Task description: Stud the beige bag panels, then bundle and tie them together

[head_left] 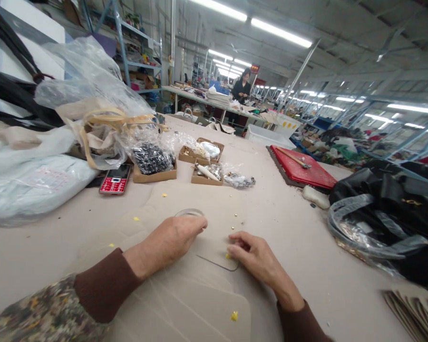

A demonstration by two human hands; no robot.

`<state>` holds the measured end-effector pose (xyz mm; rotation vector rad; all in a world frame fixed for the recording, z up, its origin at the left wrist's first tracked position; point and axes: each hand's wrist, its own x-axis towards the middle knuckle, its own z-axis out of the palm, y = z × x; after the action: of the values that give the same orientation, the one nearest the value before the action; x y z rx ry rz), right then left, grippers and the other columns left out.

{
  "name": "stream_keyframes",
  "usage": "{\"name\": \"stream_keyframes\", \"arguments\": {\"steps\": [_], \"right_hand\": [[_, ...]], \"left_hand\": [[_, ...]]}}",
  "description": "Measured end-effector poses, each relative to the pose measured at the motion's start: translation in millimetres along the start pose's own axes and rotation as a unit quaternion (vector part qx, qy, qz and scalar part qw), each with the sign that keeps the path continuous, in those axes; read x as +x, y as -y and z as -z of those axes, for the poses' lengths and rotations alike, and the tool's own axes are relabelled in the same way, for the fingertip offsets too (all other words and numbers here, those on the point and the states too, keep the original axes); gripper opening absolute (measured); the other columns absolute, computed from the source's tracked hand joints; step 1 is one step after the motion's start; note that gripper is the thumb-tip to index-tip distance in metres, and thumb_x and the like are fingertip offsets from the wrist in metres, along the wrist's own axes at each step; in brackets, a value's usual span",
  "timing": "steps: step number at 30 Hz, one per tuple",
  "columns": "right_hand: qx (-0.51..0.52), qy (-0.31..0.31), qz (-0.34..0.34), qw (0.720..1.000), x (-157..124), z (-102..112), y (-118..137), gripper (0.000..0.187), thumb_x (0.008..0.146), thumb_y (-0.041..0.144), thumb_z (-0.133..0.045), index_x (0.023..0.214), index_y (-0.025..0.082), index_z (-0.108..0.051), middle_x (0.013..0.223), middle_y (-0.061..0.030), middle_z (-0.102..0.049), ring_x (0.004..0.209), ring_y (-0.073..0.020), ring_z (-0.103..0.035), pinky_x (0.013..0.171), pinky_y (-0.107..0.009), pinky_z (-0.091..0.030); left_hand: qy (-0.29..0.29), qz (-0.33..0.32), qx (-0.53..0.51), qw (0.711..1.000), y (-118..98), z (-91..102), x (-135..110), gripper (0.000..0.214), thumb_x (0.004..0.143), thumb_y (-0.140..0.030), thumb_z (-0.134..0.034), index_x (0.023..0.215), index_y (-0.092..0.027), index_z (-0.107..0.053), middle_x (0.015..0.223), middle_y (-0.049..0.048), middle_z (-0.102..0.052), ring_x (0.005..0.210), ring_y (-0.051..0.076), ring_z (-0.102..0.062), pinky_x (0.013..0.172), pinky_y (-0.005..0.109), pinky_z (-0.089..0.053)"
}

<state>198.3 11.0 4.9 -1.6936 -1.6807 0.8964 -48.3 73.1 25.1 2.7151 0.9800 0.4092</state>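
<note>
My left hand [173, 240] rests on the beige table, fingers curled, touching the rim of a clear round dish [189, 213]. My right hand [255, 256] lies just right of it, fingers pinched together on a flat beige leather piece [214, 254] near a small yellow bit [228, 256]. What the fingertips hold, if anything, is too small to see. A second beige panel [199, 308] lies nearer to me with another yellow scrap [234, 315] on it.
Cardboard trays of hardware [153, 164] [201, 152] [207, 173] and a red phone [114, 179] sit beyond the hands. Plastic bags [39, 180] pile at left. A red mat with a tool [303, 168] and black bags [388, 209] lie right. A person [241, 90] stands far back.
</note>
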Motion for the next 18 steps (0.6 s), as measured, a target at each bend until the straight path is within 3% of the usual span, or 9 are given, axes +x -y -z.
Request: {"name": "stream_keyframes", "arguments": {"steps": [3, 5, 9, 15, 18], "right_hand": [[0.112, -0.085, -0.001, 0.990, 3.3, 9.1, -4.4, 0.031, 0.083, 0.042, -0.061, 0.094, 0.015, -0.071, 0.062, 0.0013, -0.061, 0.058, -0.0132, -0.054, 0.058, -0.024, -0.042], [0.139, -0.109, 0.004, 0.984, 1.7, 11.4, -1.9, 0.032, 0.082, 0.043, -0.063, 0.091, 0.014, -0.072, 0.064, 0.0000, -0.063, 0.059, -0.0136, -0.055, 0.059, -0.025, -0.044], [0.076, -0.057, 0.028, 0.995, -4.8, 8.2, 6.9, 0.023, 0.084, 0.035, -0.061, 0.088, 0.017, -0.074, 0.068, -0.0009, -0.067, 0.061, -0.0138, -0.057, 0.059, -0.024, -0.043], [-0.057, 0.077, 0.090, 0.991, -3.6, 3.1, 2.4, 0.014, 0.084, 0.019, -0.061, 0.082, 0.021, -0.075, 0.078, -0.0011, -0.071, 0.073, -0.0148, -0.063, 0.071, -0.024, -0.046], [-0.102, 0.097, 0.116, 0.983, -1.2, 1.2, 0.4, 0.016, 0.087, 0.019, -0.059, 0.085, 0.021, -0.075, 0.078, -0.0019, -0.069, 0.075, -0.0144, -0.063, 0.072, -0.024, -0.046]], "left_hand": [[-0.037, -0.016, -0.039, 0.998, -16.1, 9.0, 8.9, 0.015, 0.097, -0.021, -0.040, 0.095, -0.020, -0.055, 0.079, 0.0009, -0.063, 0.070, 0.016, -0.060, 0.064, 0.025, -0.041], [-0.065, -0.019, -0.058, 0.996, -26.1, 10.4, 14.7, 0.017, 0.097, -0.022, -0.042, 0.110, -0.020, -0.053, 0.088, 0.0019, -0.067, 0.075, 0.016, -0.063, 0.066, 0.025, -0.043], [-0.100, -0.012, -0.058, 0.993, -35.1, 0.4, 23.6, 0.043, 0.096, -0.018, -0.045, 0.138, -0.020, -0.035, 0.093, 0.0043, -0.070, 0.078, 0.018, -0.067, 0.067, 0.026, -0.046], [-0.117, 0.033, -0.125, 0.985, -29.7, -22.2, 21.8, 0.033, 0.094, -0.016, -0.047, 0.127, -0.018, -0.042, 0.078, 0.0000, -0.067, 0.068, 0.015, -0.065, 0.062, 0.023, -0.046], [-0.109, 0.036, -0.143, 0.983, -28.0, -27.0, 18.6, 0.035, 0.093, -0.015, -0.048, 0.127, -0.019, -0.041, 0.078, -0.0006, -0.066, 0.069, 0.015, -0.065, 0.063, 0.023, -0.045]]}}
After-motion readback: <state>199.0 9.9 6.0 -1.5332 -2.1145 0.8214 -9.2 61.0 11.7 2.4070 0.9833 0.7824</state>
